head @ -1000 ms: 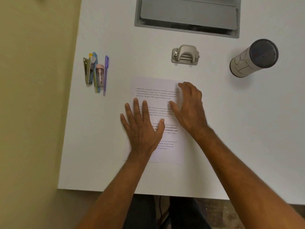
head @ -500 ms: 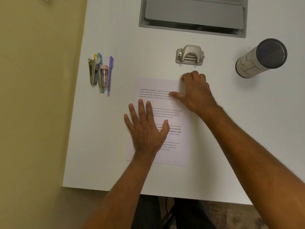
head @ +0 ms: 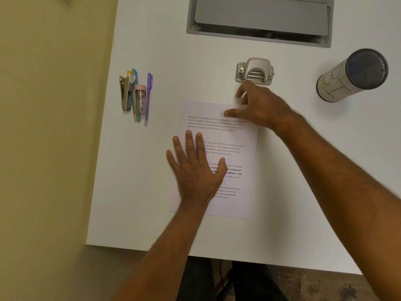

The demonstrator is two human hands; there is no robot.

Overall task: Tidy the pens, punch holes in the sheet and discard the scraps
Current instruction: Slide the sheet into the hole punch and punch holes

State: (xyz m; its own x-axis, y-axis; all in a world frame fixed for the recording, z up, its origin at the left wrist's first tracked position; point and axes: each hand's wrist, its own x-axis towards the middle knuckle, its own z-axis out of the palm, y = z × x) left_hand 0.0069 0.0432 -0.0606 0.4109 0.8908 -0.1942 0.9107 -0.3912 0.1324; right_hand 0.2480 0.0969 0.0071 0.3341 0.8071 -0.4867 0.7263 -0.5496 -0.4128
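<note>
A printed sheet (head: 236, 137) lies flat on the white desk (head: 173, 51). My left hand (head: 195, 168) rests palm down on the sheet's left half, fingers spread. My right hand (head: 258, 105) hovers over the sheet's top right corner, fingers apart and empty, its fingertips just short of the grey hole punch (head: 255, 71). To the far left lie several pens (head: 148, 98) beside a stapler (head: 124, 93) and a small pink-capped jar (head: 140, 98). A cylindrical holder (head: 351, 76) with a dark rim stands at the right.
A grey recessed cable tray (head: 258, 16) is set into the desk at the back. The desk's left edge (head: 102, 148) borders a yellow-green wall. The near edge runs just above my legs and a speckled floor.
My right hand has slid off the sheet's middle, up past its top right corner toward the hole punch. My left hand has stayed pressed on the sheet.
</note>
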